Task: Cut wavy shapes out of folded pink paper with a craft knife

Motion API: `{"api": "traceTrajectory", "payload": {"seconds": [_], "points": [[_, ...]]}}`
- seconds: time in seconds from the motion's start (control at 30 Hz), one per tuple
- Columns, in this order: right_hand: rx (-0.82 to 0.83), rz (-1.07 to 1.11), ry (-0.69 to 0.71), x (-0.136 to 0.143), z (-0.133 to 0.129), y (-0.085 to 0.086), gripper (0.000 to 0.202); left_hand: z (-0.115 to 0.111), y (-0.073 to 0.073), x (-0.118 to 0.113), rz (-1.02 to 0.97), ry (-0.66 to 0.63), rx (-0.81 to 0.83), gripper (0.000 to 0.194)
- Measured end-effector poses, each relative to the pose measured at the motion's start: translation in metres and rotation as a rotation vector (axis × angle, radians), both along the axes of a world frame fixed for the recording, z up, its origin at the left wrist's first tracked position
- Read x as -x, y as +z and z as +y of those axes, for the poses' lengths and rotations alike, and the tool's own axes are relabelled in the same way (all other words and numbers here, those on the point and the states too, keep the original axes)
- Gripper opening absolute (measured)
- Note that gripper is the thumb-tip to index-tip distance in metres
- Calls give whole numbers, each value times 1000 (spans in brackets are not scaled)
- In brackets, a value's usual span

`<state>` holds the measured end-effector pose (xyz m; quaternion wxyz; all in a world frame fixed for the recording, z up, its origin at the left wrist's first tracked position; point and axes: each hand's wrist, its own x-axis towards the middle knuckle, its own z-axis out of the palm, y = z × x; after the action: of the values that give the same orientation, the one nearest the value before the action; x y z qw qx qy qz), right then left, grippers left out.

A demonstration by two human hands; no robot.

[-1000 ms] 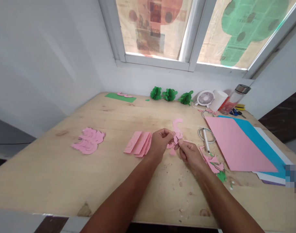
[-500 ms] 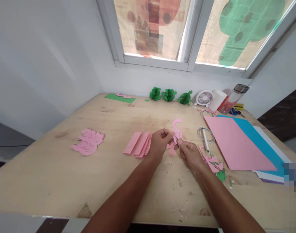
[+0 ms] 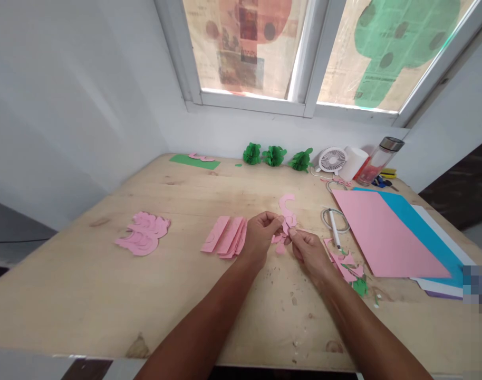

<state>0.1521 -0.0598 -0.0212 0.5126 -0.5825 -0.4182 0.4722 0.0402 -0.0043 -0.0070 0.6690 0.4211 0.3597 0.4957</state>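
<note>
Between my two hands is a curved pink paper cutout (image 3: 287, 205), its hooked end standing out beyond my fingers. My left hand (image 3: 264, 229) pinches its left side with thumb and forefinger. On the lower right, my right hand (image 3: 306, 248) has its fingertips closed on the same cutout. Small pink scraps (image 3: 280, 248) lie on the table just below the fingertips. Folded pink paper strips (image 3: 225, 236) lie beside my left hand, partly hidden by it. A pile of scalloped pink cutouts (image 3: 144, 233) sits farther left.
Pink sheets (image 3: 387, 232) overlap blue and white ones at right. A white pen (image 3: 335, 229), a coiled cable and scraps (image 3: 347, 265) lie nearer. Along the wall stand green paper shapes (image 3: 274, 155), a small fan (image 3: 333, 159) and a bottle (image 3: 379, 163). Green paper (image 3: 195, 161) lies back left.
</note>
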Motion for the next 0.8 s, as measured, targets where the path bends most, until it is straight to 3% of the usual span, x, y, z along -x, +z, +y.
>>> {"api": "traceTrajectory", "payload": {"seconds": [0.8], "points": [[15, 48, -22, 3, -1, 2, 40, -1, 1, 2, -27, -71, 6, 20]]}}
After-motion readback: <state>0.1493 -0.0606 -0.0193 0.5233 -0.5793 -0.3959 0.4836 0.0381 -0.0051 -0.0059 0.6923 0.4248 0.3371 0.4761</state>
